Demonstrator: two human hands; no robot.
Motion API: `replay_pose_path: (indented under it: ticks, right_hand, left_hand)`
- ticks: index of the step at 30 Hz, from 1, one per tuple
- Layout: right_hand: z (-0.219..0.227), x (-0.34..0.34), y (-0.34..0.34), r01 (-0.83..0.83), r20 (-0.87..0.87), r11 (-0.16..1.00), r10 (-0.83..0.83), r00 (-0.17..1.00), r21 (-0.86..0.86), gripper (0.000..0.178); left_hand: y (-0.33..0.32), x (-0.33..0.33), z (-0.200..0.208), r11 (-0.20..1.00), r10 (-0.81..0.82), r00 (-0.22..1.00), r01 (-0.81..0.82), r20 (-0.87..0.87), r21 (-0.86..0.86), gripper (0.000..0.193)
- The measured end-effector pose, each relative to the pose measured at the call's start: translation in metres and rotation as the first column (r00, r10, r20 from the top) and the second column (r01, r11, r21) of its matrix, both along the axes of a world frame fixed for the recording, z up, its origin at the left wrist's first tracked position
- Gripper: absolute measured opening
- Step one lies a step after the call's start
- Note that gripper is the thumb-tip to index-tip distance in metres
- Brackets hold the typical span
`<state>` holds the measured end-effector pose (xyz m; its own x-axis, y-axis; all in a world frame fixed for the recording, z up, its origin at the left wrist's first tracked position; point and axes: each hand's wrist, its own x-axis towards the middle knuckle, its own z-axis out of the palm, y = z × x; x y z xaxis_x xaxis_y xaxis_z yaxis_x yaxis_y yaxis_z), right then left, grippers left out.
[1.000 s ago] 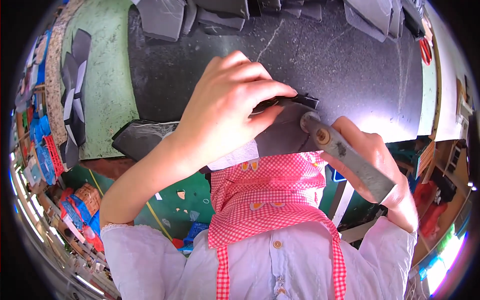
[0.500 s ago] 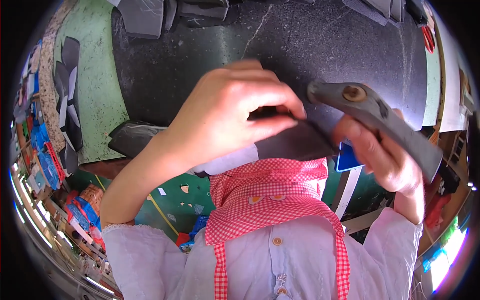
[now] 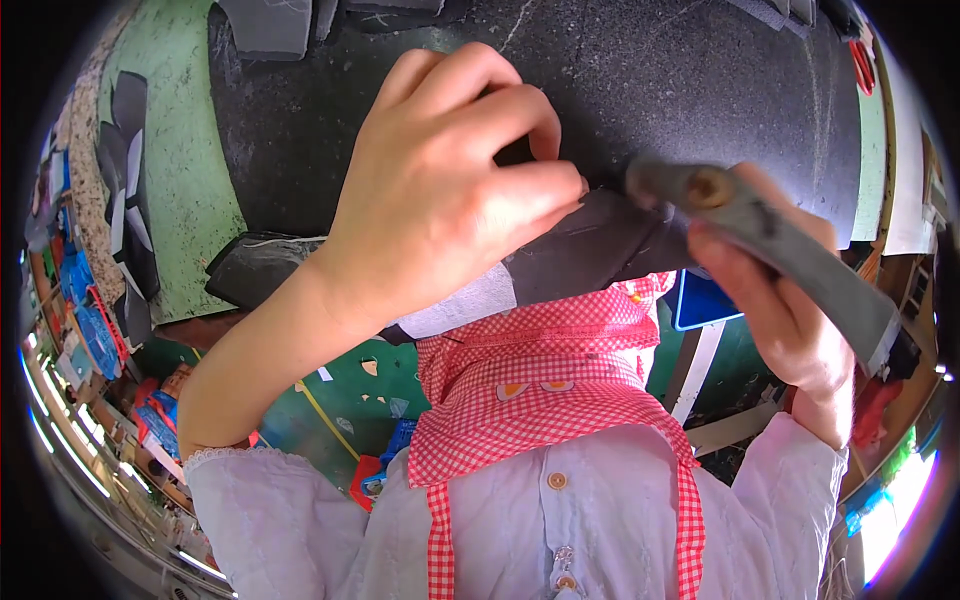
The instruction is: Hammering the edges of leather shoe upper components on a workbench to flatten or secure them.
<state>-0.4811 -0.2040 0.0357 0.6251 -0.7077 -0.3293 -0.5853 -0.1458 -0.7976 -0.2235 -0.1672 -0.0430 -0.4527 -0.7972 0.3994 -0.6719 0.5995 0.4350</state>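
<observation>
My left hand [image 3: 440, 200] is closed over a dark leather-like piece [image 3: 575, 250], thumb and forefinger pinched at its upper edge. The piece lies along the near edge of the black work surface and hangs over it toward my apron; a pale grey patch [image 3: 465, 308] shows on it below my wrist. My right hand [image 3: 775, 300] grips a hammer, its long grey metal head [image 3: 825, 285] uppermost and the wooden handle end showing in its eye. The rounded striking face is blurred, close above the piece's right end. Most of the handle is hidden.
A black slab [image 3: 660, 90] covers the green table [image 3: 180, 130]. Another dark piece [image 3: 262, 270] lies left of my forearm. Dark cut pieces [image 3: 265, 28] are piled at the back, more [image 3: 130, 190] at the far left. Red-handled scissors [image 3: 862, 66] lie at the right edge.
My left hand has turned and shifted up, its fingers more raised. The hammer has moved slightly right and remains in my right hand. More of the dark piece shows.
</observation>
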Motion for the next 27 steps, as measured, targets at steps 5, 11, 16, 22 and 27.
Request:
replay_pose_path:
  ticks: [5, 11, 16, 22, 27]
  right_hand:
    - [-0.013, 0.011, -0.001, -0.236, -0.013, 0.971, 0.236, 0.972, -0.042, 0.023]
    - [-0.004, 0.020, 0.003, -0.247, -0.143, 0.969, 0.245, 0.959, 0.003, 0.031]
    - [-0.010, 0.025, 0.000, -0.285, -0.084, 0.938, 0.274, 0.958, -0.197, 0.034]
    - [-0.014, 0.032, -0.005, -0.263, -0.077, 0.902, 0.252, 0.965, -0.343, 0.033]
    - [-0.004, 0.036, 0.007, -0.388, -0.237, 0.921, 0.367, 0.899, -0.045, 0.033]
  left_hand:
    - [0.009, -0.003, 0.000, 0.996, -0.016, 0.999, 0.020, 0.038, -0.088, 0.028]
    - [0.011, 0.009, 0.009, 0.974, 0.156, 0.987, -0.158, 0.023, 0.164, 0.024]
    - [0.028, 0.001, 0.009, 0.995, 0.095, 0.986, -0.089, 0.137, -0.054, 0.025]
    - [0.035, 0.018, 0.009, 0.994, 0.108, 0.988, -0.109, 0.108, -0.002, 0.025]
    - [0.035, 0.019, 0.014, 0.982, 0.134, 0.988, -0.143, 0.083, 0.126, 0.023]
